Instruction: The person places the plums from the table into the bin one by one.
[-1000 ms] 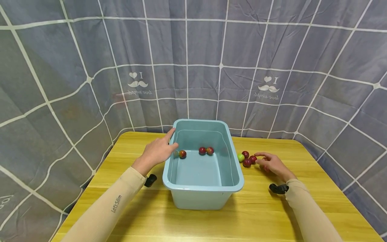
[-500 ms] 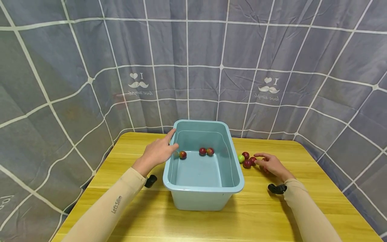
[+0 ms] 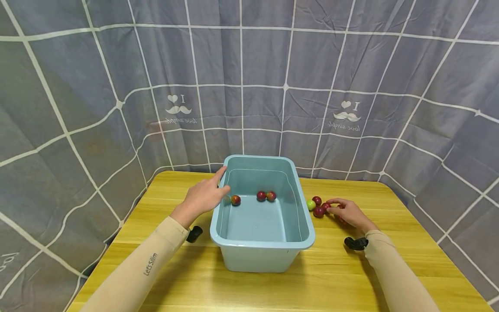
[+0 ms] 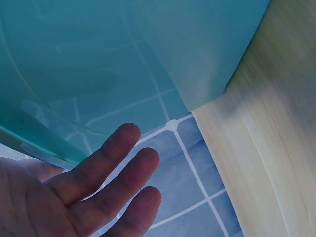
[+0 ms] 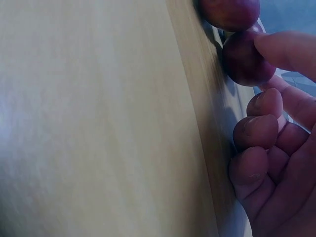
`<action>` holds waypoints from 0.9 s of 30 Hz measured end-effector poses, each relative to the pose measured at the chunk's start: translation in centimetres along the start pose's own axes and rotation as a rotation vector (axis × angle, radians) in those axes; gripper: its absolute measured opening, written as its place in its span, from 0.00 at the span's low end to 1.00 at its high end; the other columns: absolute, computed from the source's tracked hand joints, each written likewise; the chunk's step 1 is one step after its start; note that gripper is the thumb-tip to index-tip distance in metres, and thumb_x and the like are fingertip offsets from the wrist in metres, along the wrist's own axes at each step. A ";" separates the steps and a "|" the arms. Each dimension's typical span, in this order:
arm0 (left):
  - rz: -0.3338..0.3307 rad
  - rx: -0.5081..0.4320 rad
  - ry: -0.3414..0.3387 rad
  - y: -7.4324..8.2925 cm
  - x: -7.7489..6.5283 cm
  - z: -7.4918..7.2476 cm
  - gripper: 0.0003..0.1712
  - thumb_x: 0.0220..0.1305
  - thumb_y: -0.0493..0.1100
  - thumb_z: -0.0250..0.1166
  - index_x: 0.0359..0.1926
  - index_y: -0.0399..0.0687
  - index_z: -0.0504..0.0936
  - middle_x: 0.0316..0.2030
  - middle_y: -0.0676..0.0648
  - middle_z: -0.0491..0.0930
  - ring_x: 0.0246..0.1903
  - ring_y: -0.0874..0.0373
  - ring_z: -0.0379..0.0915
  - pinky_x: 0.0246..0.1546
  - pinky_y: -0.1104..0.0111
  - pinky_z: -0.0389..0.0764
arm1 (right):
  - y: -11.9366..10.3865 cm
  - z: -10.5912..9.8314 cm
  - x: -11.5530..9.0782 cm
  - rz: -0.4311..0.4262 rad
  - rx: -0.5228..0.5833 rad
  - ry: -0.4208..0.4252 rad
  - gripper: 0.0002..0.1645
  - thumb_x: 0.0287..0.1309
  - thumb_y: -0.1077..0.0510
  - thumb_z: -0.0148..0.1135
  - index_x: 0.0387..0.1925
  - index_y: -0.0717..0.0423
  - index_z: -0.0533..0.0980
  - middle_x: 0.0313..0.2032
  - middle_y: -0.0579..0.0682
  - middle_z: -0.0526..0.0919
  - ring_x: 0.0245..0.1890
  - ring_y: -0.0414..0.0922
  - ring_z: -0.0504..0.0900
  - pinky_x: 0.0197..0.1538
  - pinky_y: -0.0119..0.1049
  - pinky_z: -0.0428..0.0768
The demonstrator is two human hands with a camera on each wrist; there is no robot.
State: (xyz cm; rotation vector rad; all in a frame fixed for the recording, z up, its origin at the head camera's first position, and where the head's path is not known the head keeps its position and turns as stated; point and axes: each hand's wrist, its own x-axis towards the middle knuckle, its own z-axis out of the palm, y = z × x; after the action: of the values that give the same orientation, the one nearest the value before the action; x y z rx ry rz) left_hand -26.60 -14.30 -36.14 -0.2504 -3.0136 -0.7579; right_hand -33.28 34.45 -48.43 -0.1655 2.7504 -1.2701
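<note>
A light blue plastic basin (image 3: pixel 262 256) stands on the table, with three reddish plums inside, one a red-green plum (image 3: pixel 235 200) by its left wall. My left hand (image 3: pixel 204 196) rests at its left rim, index finger along the edge and thumb over it; in the left wrist view the other fingers (image 4: pixel 143 170) lie loose outside the wall. Right of the basin, my right hand (image 3: pixel 348 213) pinches a dark red plum (image 5: pixel 245 59) between thumb and index finger, its remaining fingers curled. Touching that group are a green fruit (image 3: pixel 311 205) and more dark plums (image 3: pixel 318 212).
The yellow wooden table (image 3: pixel 175 268) surrounds the basin. Behind it and at both sides hangs a grey curtain (image 3: pixel 261 108) with white grid lines. Black wrist mounts (image 3: pixel 355 243) stick out from both wrists.
My right hand has edged slightly left, and its thumb and index finger have closed on a dark plum. The left hand and the basin look unmoved.
</note>
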 end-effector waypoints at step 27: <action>0.007 0.008 0.013 -0.1 -0.4 0.2 0.43 0.69 0.60 0.46 0.81 0.64 0.44 0.18 0.47 0.71 0.17 0.53 0.65 0.17 0.63 0.63 | -0.1 0.5 -0.3 -0.037 -0.083 0.026 0.29 0.64 0.47 0.66 0.59 0.62 0.77 0.22 0.47 0.72 0.22 0.43 0.71 0.26 0.33 0.68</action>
State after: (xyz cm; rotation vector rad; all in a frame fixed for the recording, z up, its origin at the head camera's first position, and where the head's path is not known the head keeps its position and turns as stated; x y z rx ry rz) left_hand -26.24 -14.36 -36.35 -0.2553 -3.0010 -0.7444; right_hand -32.90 34.04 -48.62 -0.2095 2.8370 -1.1751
